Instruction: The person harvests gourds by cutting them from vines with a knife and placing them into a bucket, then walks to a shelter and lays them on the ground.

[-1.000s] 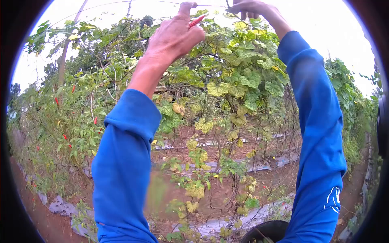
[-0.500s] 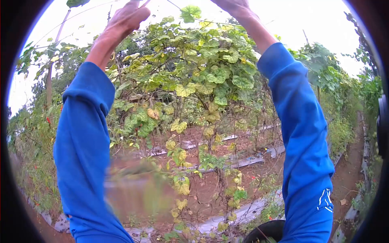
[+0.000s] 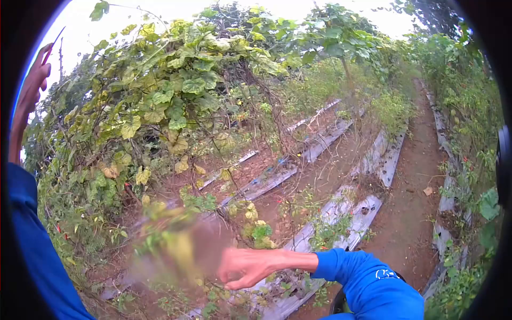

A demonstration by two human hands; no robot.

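Observation:
My left hand [image 3: 33, 88] is raised at the far left edge, its fingers closed round a thin, reddish, pointed stick-like thing [image 3: 52, 47] that angles upward. My right hand [image 3: 246, 268] is low in the middle, with its fingers curled. A blurred patch covers the area beside its fingertips, so what they hold, if anything, is hidden. Yellow-green climbing vines [image 3: 181, 80] with broad leaves stand between and beyond my hands. Beneath the right forearm, a dark rounded container [image 3: 339, 303] shows only in part.
Strips of silvery plastic mulch [image 3: 320, 144] cross the brown soil. A dirt path [image 3: 421, 160] runs away on the right beside dense green plants [image 3: 472, 128]. Small red fruits [image 3: 60, 229] hang among leaves at left.
My view has turned to the right. My right hand has come down from the top to the lower middle. My left hand stays raised and now appears at the far left edge.

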